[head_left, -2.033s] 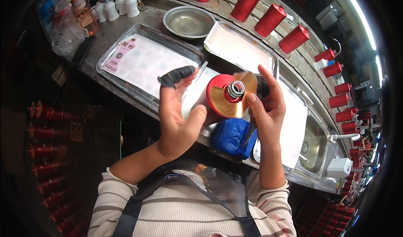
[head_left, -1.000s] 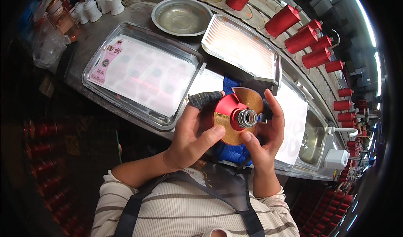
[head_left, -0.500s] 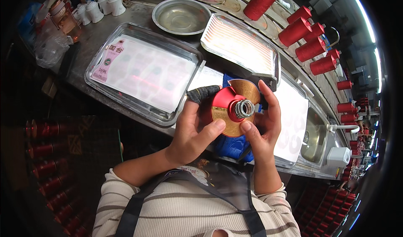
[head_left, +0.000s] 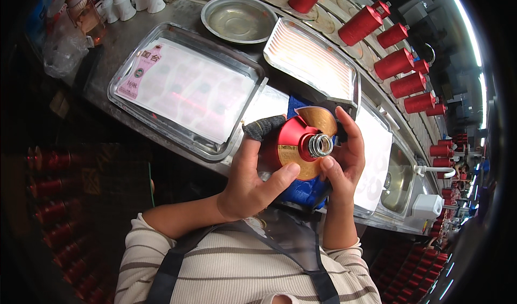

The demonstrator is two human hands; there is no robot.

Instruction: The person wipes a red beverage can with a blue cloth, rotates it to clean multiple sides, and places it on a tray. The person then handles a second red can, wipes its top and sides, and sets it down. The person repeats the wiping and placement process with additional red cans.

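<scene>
A red bottle [head_left: 291, 133] with a bare, ridged neck is tilted with its mouth toward me. A gold label [head_left: 301, 166] curves around its shoulder; one end of the label [head_left: 321, 119] stands away from the surface on the far side. My left hand [head_left: 252, 172] grips the bottle from the left, its thumb flat on the label. Dark wrapping covers one of its fingers. From the right, my right hand [head_left: 347, 164] closes around the bottle, thumb pressing the label by the neck and index finger beside the raised end. Part of the bottle's body is hidden.
Sheets lie in a metal tray [head_left: 229, 154] on the left. Behind are a round metal basin [head_left: 204, 14] and a tray with a striped sheet [head_left: 318, 53]. Red bottles [head_left: 360, 25] ride a conveyor [head_left: 336, 21]. A blue cloth [head_left: 301, 192] lies beneath my hands; a sink [head_left: 401, 188] is right.
My hands and the bottle have shifted slightly right and down in view. The red bottles on the conveyor have moved along it. Both hands keep their hold.
</scene>
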